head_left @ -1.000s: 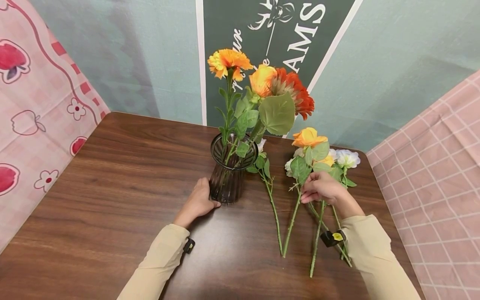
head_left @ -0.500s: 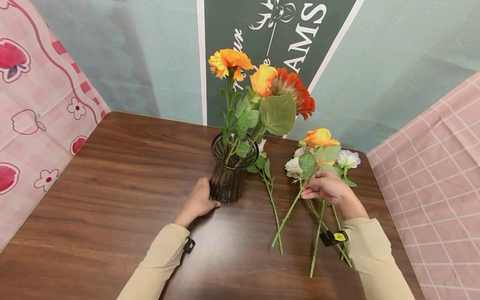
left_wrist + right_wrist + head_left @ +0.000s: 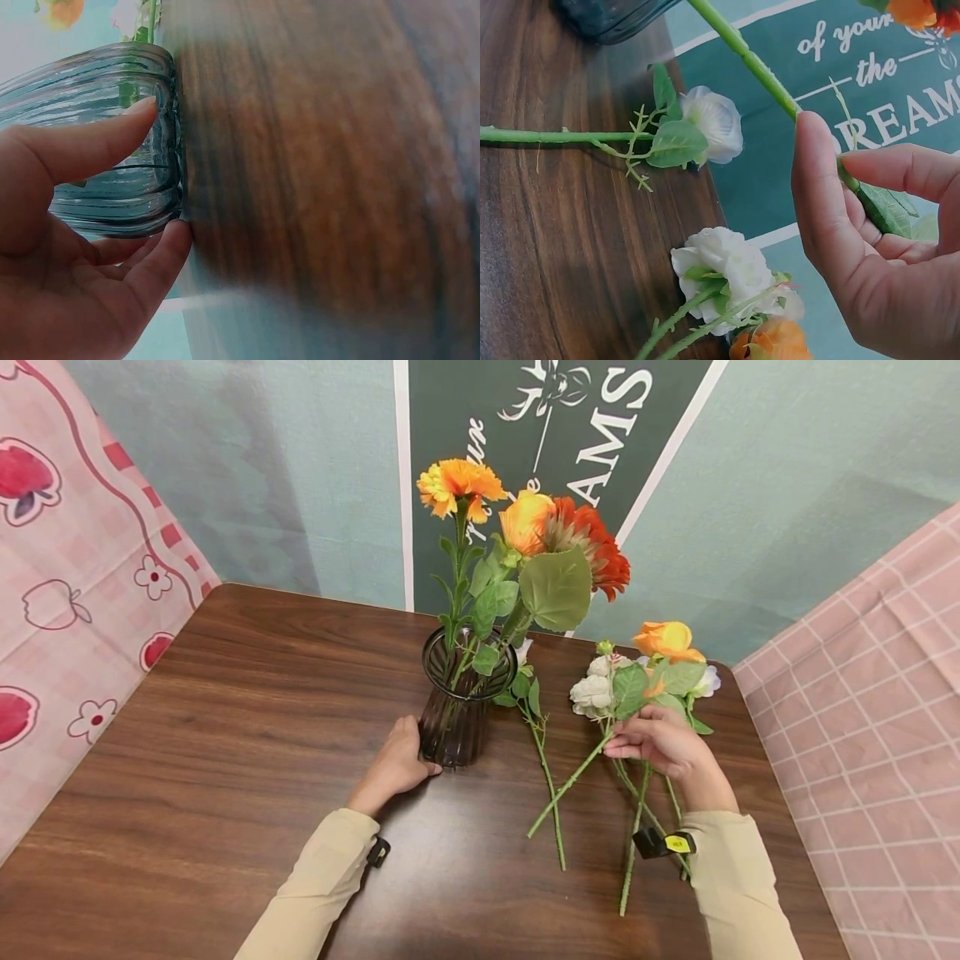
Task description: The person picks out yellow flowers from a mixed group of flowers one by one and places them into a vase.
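Observation:
A dark, ribbed glass vase (image 3: pixel 453 739) stands on the table, holding a yellow-orange carnation (image 3: pixel 461 485), an orange rose (image 3: pixel 525 522) and a red flower (image 3: pixel 603 556). My left hand (image 3: pixel 397 758) grips the vase low on its side; in the left wrist view the thumb and fingers lie around the glass (image 3: pixel 105 79) near its base. With thumb and fingertips, my right hand (image 3: pixel 666 747) pinches the stem (image 3: pixel 761 71) of another orange rose (image 3: pixel 669 642), just below its leaves. That stem slants, its cut end toward the lower left, over the lying flowers.
Between the vase and my right hand lies a white flower (image 3: pixel 718 124), its stem (image 3: pixel 557 814) pointing toward me. More flowers, among them white roses (image 3: pixel 592 689), lie under and around the right hand. Cloth-covered walls (image 3: pixel 862 735) border the wooden table (image 3: pixel 225 760).
My right hand has tilted the orange rose: its bloom moved right and its stem end swung left, across the lying white flower's stem. The left hand and vase stayed in place.

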Action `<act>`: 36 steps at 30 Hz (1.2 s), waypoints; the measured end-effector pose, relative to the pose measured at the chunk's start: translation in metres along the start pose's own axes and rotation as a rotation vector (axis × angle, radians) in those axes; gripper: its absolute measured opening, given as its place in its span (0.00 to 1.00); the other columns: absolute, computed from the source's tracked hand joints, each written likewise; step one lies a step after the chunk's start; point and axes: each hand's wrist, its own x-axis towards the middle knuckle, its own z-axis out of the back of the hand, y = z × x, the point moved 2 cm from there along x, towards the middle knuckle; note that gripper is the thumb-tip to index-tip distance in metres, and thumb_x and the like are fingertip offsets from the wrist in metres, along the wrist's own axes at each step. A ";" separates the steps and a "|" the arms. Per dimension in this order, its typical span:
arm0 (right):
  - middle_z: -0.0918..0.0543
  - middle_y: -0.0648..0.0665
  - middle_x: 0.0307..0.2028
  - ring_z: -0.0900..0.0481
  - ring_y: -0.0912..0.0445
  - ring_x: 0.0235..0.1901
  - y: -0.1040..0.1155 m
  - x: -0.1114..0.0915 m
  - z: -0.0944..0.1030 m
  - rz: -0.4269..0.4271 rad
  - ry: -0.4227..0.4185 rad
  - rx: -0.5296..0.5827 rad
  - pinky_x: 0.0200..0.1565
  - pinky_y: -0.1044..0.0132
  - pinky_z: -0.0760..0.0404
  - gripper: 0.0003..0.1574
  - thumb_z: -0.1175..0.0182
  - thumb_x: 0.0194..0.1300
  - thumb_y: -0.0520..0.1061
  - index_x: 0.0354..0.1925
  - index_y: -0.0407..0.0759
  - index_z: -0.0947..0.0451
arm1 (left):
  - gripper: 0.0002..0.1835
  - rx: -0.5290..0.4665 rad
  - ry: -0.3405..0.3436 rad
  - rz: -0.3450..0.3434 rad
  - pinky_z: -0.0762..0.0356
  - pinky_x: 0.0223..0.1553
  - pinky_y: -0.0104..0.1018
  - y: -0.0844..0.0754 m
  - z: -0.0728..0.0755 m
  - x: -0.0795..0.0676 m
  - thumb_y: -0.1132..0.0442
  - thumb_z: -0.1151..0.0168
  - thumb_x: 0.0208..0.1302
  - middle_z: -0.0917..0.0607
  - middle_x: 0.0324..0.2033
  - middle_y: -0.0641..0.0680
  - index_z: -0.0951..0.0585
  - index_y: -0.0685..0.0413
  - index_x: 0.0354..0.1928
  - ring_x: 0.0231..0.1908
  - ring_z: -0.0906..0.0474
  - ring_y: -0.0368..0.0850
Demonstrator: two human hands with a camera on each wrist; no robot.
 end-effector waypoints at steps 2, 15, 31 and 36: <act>0.22 0.36 0.27 0.18 0.47 0.28 -0.002 -0.001 0.000 0.008 0.001 0.009 0.37 0.58 0.20 0.13 0.63 0.61 0.24 0.27 0.29 0.33 | 0.34 -0.002 -0.001 0.000 0.36 0.53 0.48 0.000 0.000 0.000 0.63 0.27 0.42 0.31 0.43 0.64 0.36 0.69 0.47 0.48 0.34 0.58; 0.21 0.36 0.28 0.18 0.45 0.30 -0.003 -0.006 0.002 0.057 0.033 0.071 0.38 0.58 0.21 0.17 0.64 0.62 0.23 0.26 0.28 0.30 | 0.34 0.003 -0.002 0.001 0.36 0.53 0.48 0.001 -0.001 0.000 0.63 0.27 0.42 0.31 0.42 0.64 0.36 0.69 0.47 0.47 0.34 0.58; 0.19 0.32 0.28 0.18 0.44 0.33 0.017 -0.015 -0.009 0.176 0.149 0.179 0.41 0.57 0.22 0.25 0.71 0.62 0.23 0.31 0.24 0.24 | 0.33 -0.001 -0.007 -0.001 0.35 0.53 0.48 0.001 -0.001 0.000 0.63 0.27 0.42 0.31 0.42 0.64 0.36 0.69 0.46 0.47 0.34 0.58; 0.19 0.29 0.29 0.18 0.44 0.34 0.022 -0.017 -0.013 0.223 0.162 0.230 0.41 0.56 0.22 0.27 0.72 0.64 0.24 0.32 0.22 0.24 | 0.33 -0.002 -0.009 -0.006 0.36 0.53 0.48 0.000 0.000 0.000 0.63 0.27 0.43 0.31 0.42 0.64 0.36 0.69 0.46 0.48 0.34 0.59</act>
